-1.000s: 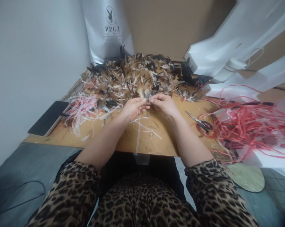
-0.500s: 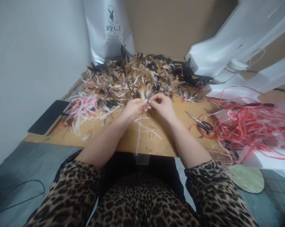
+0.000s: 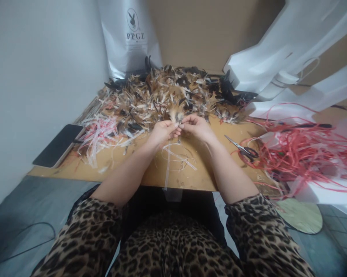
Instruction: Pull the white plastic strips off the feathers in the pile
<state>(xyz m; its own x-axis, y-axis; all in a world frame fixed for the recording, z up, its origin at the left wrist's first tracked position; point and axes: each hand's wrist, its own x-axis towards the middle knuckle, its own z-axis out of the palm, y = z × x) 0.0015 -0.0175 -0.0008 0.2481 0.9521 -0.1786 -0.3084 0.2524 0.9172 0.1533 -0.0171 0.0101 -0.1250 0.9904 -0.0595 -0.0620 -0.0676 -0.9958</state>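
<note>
My left hand (image 3: 164,131) is closed in a pinch on the base of a small bunch of brown, white and black feathers (image 3: 176,112), whose tips point away from me. Beside it, my right hand (image 3: 195,127) pinches at the same base, thumb and forefinger together; the fingers hide what lies exactly between them. Just below the hands, thin white string and a flat white strip (image 3: 168,165) lie on the table. Right behind the bunch spreads a large heap of brown, black and white feathers (image 3: 150,92).
Scissors (image 3: 242,148) lie right of my forearm, near a tangle of red strips (image 3: 303,154). At left are a phone (image 3: 58,145) and a pile of pink and white strips (image 3: 97,132). A silver bag (image 3: 133,54) stands behind; white sheeting (image 3: 254,69) is at back right.
The camera view has shifted slightly. Both hands stay together at the base of the feather bunch, with only small finger movements; more of the bunch shows above them.
</note>
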